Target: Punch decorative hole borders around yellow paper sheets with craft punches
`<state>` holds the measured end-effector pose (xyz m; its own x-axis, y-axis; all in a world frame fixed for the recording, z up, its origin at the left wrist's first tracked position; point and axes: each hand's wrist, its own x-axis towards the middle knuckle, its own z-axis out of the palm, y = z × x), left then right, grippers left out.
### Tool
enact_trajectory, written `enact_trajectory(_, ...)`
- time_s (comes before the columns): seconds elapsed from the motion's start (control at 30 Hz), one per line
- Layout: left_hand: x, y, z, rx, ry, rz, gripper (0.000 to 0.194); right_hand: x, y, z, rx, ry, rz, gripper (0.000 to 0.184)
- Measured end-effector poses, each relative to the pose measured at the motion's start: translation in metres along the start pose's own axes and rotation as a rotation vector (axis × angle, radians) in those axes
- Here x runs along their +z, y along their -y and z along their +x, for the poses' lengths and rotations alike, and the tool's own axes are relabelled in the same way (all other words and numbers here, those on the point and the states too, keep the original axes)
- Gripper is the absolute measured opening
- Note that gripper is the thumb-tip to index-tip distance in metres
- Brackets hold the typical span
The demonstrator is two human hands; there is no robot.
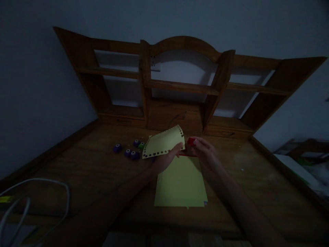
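Observation:
A yellow sheet of paper (164,140) is tilted above the desk, its edges lined with small punched holes, among them stars and hearts. My left hand (168,159) pinches it at the lower right corner, thumb on top. To the right of that corner, my right hand (205,150) has its fingers closed on a small red craft punch (191,141), which is apart from the sheet. Beneath both hands a larger yellow sheet (181,181) lies flat, with a thin red edge showing at its far side. Left of the held sheet stand several purple craft punches (117,148) and a green one (141,145).
A wooden shelf unit (180,87) rises at the back of the wooden desk (231,164). White cable (67,195) loops at the lower left. White papers (295,168) lie beyond the desk's right edge. The room is dim.

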<state>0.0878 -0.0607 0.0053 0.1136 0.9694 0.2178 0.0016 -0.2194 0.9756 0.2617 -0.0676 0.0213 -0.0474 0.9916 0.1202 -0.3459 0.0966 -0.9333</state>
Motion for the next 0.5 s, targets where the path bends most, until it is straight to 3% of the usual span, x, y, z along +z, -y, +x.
enact_trajectory(0.2, 0.0015, -0.0086, -0.0044, 0.073, 0.078, 0.085, 0.024, 0.0047, 0.0061, -0.0058, 0.004, 0.052, -0.057, 0.028)
enact_trajectory(0.5, -0.0011, -0.0045, -0.0026, 0.095, 0.029, 0.144, 0.038, 0.0051, 0.0035, -0.0037, -0.034, 0.03, -0.032, 0.029)
